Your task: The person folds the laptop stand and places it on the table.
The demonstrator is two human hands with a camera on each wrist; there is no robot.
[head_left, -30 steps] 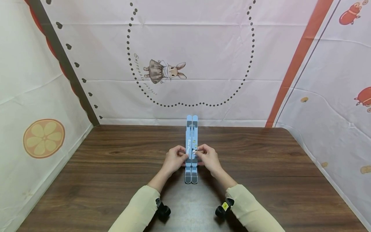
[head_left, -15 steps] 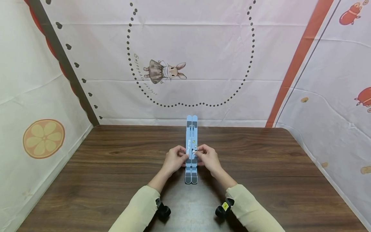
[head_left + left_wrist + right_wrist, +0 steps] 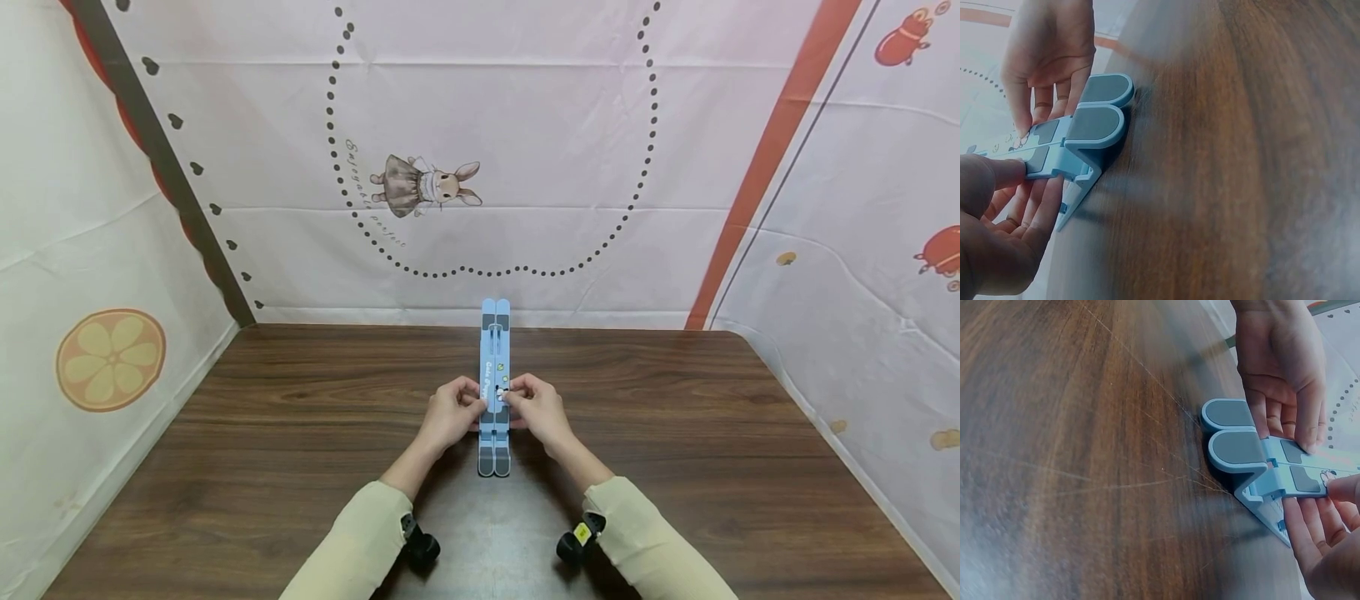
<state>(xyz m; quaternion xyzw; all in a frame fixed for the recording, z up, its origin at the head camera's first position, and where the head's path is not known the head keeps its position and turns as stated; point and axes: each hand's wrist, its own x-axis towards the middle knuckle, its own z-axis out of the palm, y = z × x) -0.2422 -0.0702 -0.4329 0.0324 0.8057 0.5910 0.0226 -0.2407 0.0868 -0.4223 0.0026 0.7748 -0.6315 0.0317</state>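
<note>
A light blue folding laptop stand (image 3: 494, 350) with dark grey pads, printed lettering and a small cartoon figure stands on the table, its two long bars side by side. My left hand (image 3: 452, 412) pinches the left bar, thumb on top and fingers beneath. On the other side my right hand (image 3: 543, 410) grips the right bar the same way, its thumb by the cartoon figure. In the left wrist view the stand's near end (image 3: 1094, 122) shows two rounded hooked lips with grey pads. Seen from the right wrist, a slanted leg (image 3: 1263, 515) reaches down below the hinged part.
The dark wood-grain table (image 3: 300, 400) spreads out on both sides of the stand. Behind it hangs a pale printed cloth (image 3: 562, 150) with a rabbit drawing, and more cloth walls the left and right. Black wrist cameras (image 3: 423, 548) sit at both cuffs.
</note>
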